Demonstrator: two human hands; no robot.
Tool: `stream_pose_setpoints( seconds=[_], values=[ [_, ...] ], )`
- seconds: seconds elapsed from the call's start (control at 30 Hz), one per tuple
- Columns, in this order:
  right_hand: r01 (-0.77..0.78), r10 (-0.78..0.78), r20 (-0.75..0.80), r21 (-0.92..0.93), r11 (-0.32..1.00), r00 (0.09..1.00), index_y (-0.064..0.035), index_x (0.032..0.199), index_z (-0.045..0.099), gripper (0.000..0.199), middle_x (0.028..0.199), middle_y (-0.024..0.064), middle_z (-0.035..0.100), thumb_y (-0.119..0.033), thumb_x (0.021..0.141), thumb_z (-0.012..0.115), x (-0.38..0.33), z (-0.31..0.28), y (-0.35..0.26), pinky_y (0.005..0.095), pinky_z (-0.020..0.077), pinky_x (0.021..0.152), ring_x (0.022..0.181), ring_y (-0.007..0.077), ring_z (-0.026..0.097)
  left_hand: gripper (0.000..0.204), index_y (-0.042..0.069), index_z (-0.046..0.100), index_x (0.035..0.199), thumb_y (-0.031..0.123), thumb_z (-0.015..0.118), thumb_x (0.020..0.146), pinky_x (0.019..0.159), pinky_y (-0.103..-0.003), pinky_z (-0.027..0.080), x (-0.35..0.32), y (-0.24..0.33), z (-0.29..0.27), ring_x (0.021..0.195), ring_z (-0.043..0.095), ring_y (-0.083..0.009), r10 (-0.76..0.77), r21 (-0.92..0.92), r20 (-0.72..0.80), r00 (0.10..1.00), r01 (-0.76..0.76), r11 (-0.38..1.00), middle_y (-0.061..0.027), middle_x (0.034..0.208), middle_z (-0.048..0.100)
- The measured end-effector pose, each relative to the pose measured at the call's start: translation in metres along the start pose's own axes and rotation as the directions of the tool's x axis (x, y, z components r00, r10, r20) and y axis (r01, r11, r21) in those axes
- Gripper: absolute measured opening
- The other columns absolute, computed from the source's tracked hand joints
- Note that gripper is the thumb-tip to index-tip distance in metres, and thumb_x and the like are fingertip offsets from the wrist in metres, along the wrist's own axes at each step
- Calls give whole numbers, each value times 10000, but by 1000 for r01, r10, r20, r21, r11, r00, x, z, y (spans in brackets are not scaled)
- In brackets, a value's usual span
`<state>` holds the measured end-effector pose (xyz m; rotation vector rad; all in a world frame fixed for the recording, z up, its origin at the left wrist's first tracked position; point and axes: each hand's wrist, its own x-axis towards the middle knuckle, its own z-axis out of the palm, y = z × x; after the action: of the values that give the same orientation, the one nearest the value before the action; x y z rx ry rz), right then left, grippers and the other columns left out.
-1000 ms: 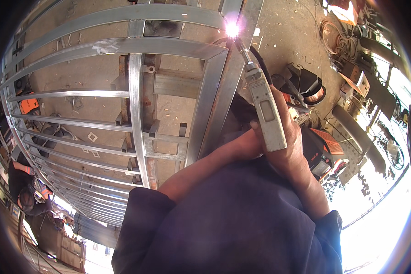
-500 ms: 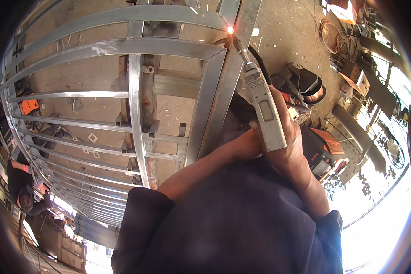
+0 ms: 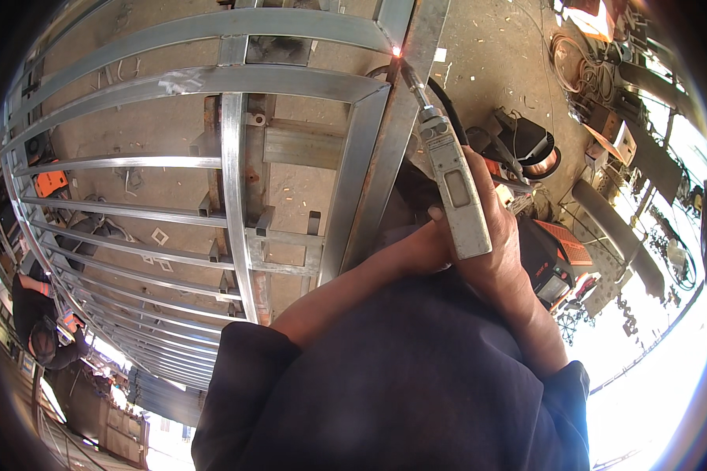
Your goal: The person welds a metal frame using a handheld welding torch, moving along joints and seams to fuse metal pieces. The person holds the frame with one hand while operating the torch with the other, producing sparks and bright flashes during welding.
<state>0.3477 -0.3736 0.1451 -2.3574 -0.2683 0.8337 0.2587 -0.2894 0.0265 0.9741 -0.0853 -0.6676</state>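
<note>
My right hand (image 3: 491, 231) is wrapped round a grey handheld welding gun (image 3: 459, 184) with a long narrow nozzle. The nozzle tip meets a corner of the grey metal frame (image 3: 291, 80), where a small bright glow (image 3: 397, 52) shows at the joint between a rail and the wide edge tube (image 3: 391, 133). My left hand (image 3: 432, 245) comes in from the left and lies against the gun's rear and my right hand. Its fingers are mostly hidden behind the gun body. A black cable (image 3: 452, 110) runs alongside the nozzle.
Long parallel bars (image 3: 133, 213) of the frame stretch away left. To the right stand a wire spool (image 3: 542, 163), a black and orange machine (image 3: 554, 271) and coiled hoses (image 3: 569, 63). Another person in dark clothes (image 3: 43, 330) bends at the far left. Scraps litter the floor.
The glow at the nozzle tip has become smaller and redder. Spark streaks near the tip are gone. Both hands and the welding gun have barely moved.
</note>
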Motion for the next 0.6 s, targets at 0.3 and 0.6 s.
stream_pose_setpoints(
  seconds=[0.3, 0.6],
  values=[
    [25, -25, -10, -21, 999, 1000, -70, 1645, 379, 833, 1418, 238, 674, -111, 930, 804, 0, 2, 0, 481, 601, 990, 1257, 442, 699, 523, 43, 466, 1555, 103, 635, 1064, 1235, -417, 398, -4, 14, -4, 1493, 482, -283, 1, 34, 13, 1000, -2, 999, -167, 1574, 521],
    [1, -2, -14, -53, 999, 1000, -69, 1645, 376, 853, 1339, 236, 713, -114, 918, 818, 0, 6, -3, 480, 611, 956, 1207, 439, 723, 508, 40, 481, 1545, 99, 640, 1066, 1213, -405, 419, -10, 17, -11, 1467, 503, -259, -6, 94, 53, 999, 1, 996, -158, 1542, 547]
  ],
)
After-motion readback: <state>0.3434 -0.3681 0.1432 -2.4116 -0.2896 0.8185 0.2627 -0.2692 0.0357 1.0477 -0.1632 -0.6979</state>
